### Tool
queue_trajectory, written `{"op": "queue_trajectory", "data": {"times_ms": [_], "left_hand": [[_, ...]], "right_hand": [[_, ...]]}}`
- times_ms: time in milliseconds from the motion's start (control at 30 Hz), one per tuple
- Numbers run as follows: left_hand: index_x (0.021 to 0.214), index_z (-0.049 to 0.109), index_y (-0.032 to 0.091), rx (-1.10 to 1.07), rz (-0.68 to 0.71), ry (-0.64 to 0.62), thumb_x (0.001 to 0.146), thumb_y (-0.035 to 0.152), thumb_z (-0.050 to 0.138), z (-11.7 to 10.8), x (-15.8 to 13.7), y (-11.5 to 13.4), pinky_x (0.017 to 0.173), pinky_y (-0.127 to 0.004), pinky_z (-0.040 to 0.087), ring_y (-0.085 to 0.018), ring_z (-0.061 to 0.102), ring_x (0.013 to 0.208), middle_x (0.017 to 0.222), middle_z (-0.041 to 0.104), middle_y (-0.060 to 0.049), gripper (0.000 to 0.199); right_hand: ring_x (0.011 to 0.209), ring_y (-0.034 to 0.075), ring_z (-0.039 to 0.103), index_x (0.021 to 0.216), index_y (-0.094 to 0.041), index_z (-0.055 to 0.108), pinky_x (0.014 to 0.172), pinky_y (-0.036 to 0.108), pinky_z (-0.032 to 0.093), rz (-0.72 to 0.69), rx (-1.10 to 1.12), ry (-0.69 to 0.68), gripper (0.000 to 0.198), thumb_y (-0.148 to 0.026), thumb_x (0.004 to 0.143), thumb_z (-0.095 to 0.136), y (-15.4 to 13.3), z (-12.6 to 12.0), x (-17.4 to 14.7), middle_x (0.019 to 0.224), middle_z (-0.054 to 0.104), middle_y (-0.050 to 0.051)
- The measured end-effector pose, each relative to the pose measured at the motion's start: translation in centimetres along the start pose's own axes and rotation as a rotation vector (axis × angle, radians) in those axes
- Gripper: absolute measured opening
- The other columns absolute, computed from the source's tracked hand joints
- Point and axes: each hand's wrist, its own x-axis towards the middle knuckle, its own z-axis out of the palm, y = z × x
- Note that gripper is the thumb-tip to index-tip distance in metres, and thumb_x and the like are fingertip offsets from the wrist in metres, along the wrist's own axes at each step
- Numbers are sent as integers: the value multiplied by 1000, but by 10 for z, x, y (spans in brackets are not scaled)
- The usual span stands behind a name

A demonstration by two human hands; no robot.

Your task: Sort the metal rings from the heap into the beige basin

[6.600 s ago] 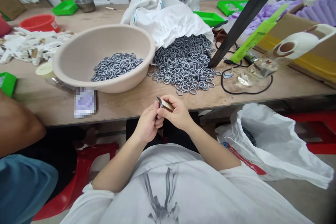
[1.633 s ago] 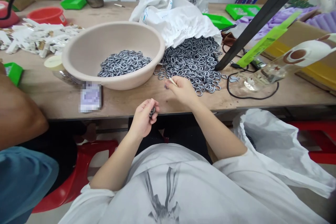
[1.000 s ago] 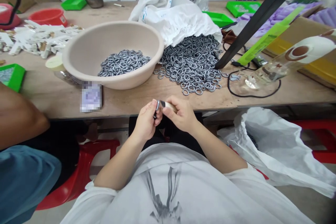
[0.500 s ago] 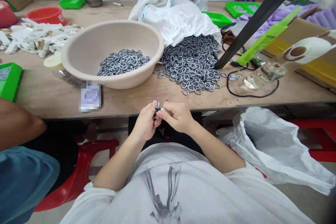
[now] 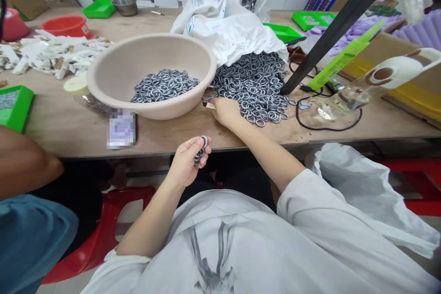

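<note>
My left hand (image 5: pixel 186 161) is closed around several grey rings (image 5: pixel 199 156), with one standing up between thumb and forefinger, just off the table's front edge. My right hand (image 5: pixel 225 111) reaches over the table to the near left edge of a heap of grey rings (image 5: pixel 253 85). In its grip is a small tool (image 5: pixel 209 105) with a dark end and a pale body, pointing left; its exact kind is unclear. Whether the fingertips also touch a ring is hidden. To the left, a beige basin (image 5: pixel 113 59) holds more of these rings (image 5: pixel 167 85).
A white sack (image 5: pixel 237 32) lies behind the heap, its mouth over the rings. A dark slanted post (image 5: pixel 320 39) and a clear bottle (image 5: pixel 344 96) with a black cord stand right. A person's arm (image 5: pixel 27 158) is at left. A white bag (image 5: pixel 358 170) hangs below right.
My right hand has left my left hand and moved up and forward to the heap, carrying the small tool. My left hand stays near its place with the rings.
</note>
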Motion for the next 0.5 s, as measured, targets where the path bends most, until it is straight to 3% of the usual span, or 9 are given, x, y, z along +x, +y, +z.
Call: {"op": "queue_trajectory", "data": {"times_ms": [67, 133, 267, 367, 500], "left_hand": [[100, 69, 12, -16, -16, 25, 71, 33, 79, -3, 2, 2, 40, -16, 32, -5, 47, 45, 66, 61, 1, 37], [97, 68, 13, -41, -20, 49, 68, 31, 78, -5, 4, 2, 38, -17, 31, -6, 48, 46, 66, 61, 1, 36], [88, 66, 14, -9, 58, 71, 70, 43, 77, -2, 11, -4, 36, -17, 29, -7, 49, 49, 73, 62, -1, 36], [83, 64, 17, 138, 176, 52, 76, 52, 76, 5, 15, -15, 38, -17, 26, -5, 42, 49, 68, 57, 1, 38], [74, 60, 17, 251, 293, -9, 85, 50, 70, 12, 15, -24, 43, -17, 27, -5, 35, 49, 58, 45, 5, 36]], "right_hand": [[99, 30, 67, 111, -17, 70, 80, 35, 46, 21, 22, 7, 24, -27, 93, 56, 2, 0, 0, 112, 73, 17], [91, 25, 66, 99, -17, 70, 76, 33, 44, 10, 189, 20, 18, -28, 93, 57, 6, -3, -10, 101, 73, 14], [59, 13, 48, 83, -18, 60, 57, 26, 36, -43, 950, -89, 35, -47, 97, 48, 4, -12, -58, 65, 54, -1], [49, 9, 30, 76, -21, 52, 48, 24, 26, -4, 1325, -207, 49, -68, 85, 56, -8, -16, -94, 55, 35, -9], [55, 8, 37, 76, -20, 51, 53, 24, 33, 50, 1445, -96, 53, -72, 77, 64, -20, -17, -117, 61, 42, -7]]}}
